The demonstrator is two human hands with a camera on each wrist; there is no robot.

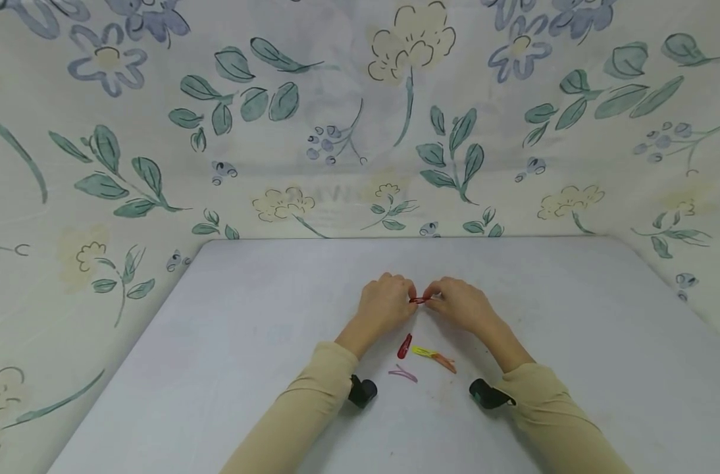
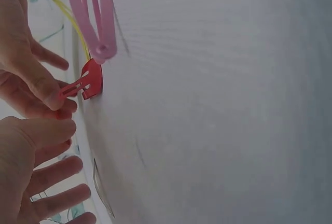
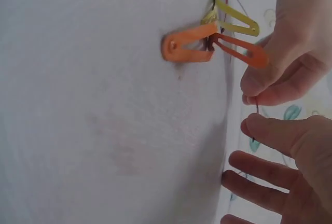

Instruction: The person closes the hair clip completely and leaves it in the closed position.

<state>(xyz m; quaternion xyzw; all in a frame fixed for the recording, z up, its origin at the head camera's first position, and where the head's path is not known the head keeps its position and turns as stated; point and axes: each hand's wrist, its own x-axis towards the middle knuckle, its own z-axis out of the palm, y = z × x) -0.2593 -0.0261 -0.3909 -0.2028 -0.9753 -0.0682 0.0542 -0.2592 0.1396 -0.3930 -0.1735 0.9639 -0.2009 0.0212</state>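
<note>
In the head view, a dark red snap hair clip spans the gap between two hands. My left hand pinches one end, and my right hand pinches the other with thumb and fingertip. From the right wrist, only a thin edge of this clip shows between the fingertips; the fingers hide most of it. The other fingers of the right hand are spread. Nearer the body lies another red hair clip, its parts popped apart in the left wrist view.
A yellow hair clip and an orange hair clip lie end to end on the white table. A pink hair clip is nearer the body. Black wrist cameras hang beside both sleeves. Floral cloth surrounds the table.
</note>
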